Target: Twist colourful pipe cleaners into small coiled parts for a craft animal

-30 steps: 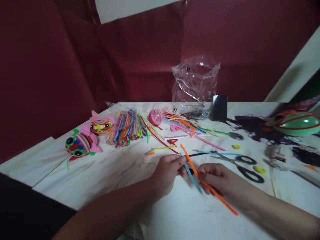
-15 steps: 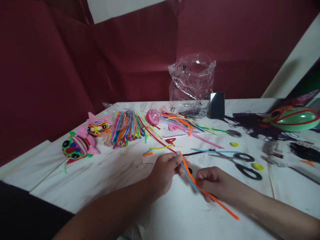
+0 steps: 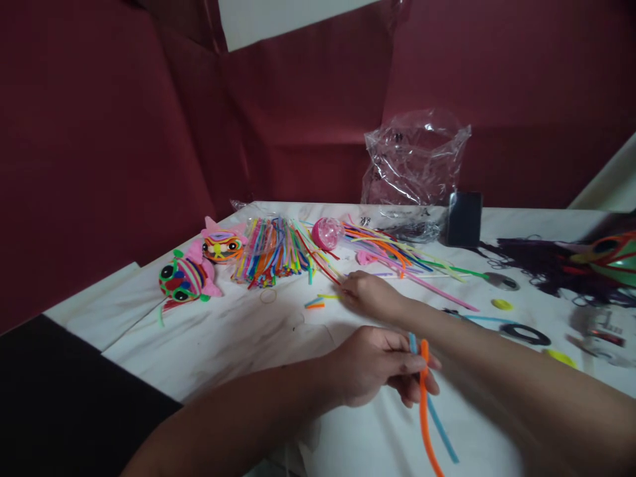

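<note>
My left hand [image 3: 380, 364] pinches an orange strip [image 3: 425, 411] and a light blue strip [image 3: 440, 424], which hang down over the white table [image 3: 223, 338]. My right hand [image 3: 365, 293] reaches across to the loose coloured strips in the middle of the table, fingers curled down on a red strip [image 3: 330, 271] beside a short yellow piece [image 3: 328, 296]. What the fingers hold is hidden. A large bundle of coloured strips [image 3: 273, 255] lies just left of that hand, and a spread of long strips [image 3: 397, 255] lies behind it.
Two striped craft fish [image 3: 186, 278] [image 3: 223, 244] sit at the left. A pink ball [image 3: 326, 233], a clear plastic bag [image 3: 415, 162] and a dark box [image 3: 464, 218] stand at the back. Scissors [image 3: 521, 331], yellow caps [image 3: 501, 305] and a green mask [image 3: 613, 255] lie right.
My right hand has let go of the strips and reached forward and left to the loose pieces. The left hand now holds both strips alone, lower and nearer. The view has shifted.
</note>
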A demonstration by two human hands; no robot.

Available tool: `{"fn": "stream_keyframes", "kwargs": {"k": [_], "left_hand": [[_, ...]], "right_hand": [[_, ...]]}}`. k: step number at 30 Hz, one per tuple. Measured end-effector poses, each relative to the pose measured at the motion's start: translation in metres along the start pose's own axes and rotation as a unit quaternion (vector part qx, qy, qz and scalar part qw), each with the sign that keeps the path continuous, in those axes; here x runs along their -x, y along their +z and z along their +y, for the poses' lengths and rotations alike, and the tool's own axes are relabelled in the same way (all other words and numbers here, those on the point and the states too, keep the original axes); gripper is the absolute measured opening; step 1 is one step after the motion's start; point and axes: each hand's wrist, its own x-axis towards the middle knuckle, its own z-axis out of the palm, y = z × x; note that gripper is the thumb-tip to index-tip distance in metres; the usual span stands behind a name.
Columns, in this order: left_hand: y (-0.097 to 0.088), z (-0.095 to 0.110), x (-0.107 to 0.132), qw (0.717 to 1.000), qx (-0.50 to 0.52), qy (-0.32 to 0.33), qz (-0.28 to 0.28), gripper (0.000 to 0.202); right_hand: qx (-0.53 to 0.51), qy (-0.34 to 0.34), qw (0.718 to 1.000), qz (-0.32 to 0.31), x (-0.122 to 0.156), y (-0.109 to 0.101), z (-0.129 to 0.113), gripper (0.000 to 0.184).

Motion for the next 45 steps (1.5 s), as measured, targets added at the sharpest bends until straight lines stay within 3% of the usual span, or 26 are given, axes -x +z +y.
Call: {"fn": "stream_keyframes", "kwargs": {"k": [3,7,10,13,18,25,29,32,34,36,40,43,45], "left_hand": [[-0.002,-0.001,-0.001,1.0,0.002,-0.001,-0.014,0.018],[-0.008,-0.004,-0.005,0.999,0.002,0.043,0.034,0.019],[-0.012,-0.003,-0.008,0.987,0.026,0.106,0.116,0.018],[-0.013,-0.002,-0.01,0.973,0.039,0.144,0.177,0.014],[-0.007,-0.002,-0.01,0.972,0.049,0.141,0.181,0.016],[-0.002,-0.003,-0.008,0.982,0.01,0.101,0.16,0.021],[0.0,-0.003,-0.006,0.984,-0.017,0.089,0.156,0.02],[0.004,0.0,-0.003,0.985,-0.028,0.081,0.151,0.019],[0.007,0.002,-0.001,0.988,-0.03,0.067,0.133,0.018],[0.009,0.002,0.001,0.992,-0.025,0.053,0.112,0.018],[0.01,0.001,0.0,0.994,-0.014,0.043,0.097,0.021],[0.01,0.002,0.0,0.994,-0.018,0.043,0.097,0.021],[0.011,0.003,0.0,0.994,-0.021,0.041,0.099,0.021]], "right_hand": [[0.029,-0.001,1.0,-0.005,-0.012,0.007,0.002,0.016],[0.039,0.042,0.998,0.01,-0.007,-0.015,0.011,0.014],[0.009,0.101,0.995,0.021,0.019,-0.039,0.008,0.021],[-0.147,0.185,0.972,-0.013,0.06,-0.051,-0.004,0.026],[-0.298,0.247,0.921,-0.051,0.106,-0.037,-0.02,0.025],[-0.358,0.277,0.89,-0.046,0.112,-0.024,-0.025,0.017],[-0.321,0.245,0.914,-0.032,0.116,-0.028,-0.023,0.022],[-0.233,0.195,0.95,0.074,0.121,-0.034,-0.021,0.016],[-0.171,0.145,0.967,0.122,0.125,-0.038,-0.021,0.026],[-0.128,0.088,0.98,0.125,0.127,-0.04,-0.022,0.035],[-0.098,0.02,0.989,0.105,0.128,-0.038,-0.025,0.034],[-0.097,0.013,0.99,0.104,0.129,-0.036,-0.025,0.034],[-0.118,0.047,0.987,0.1,0.129,-0.035,-0.024,0.033]]}}
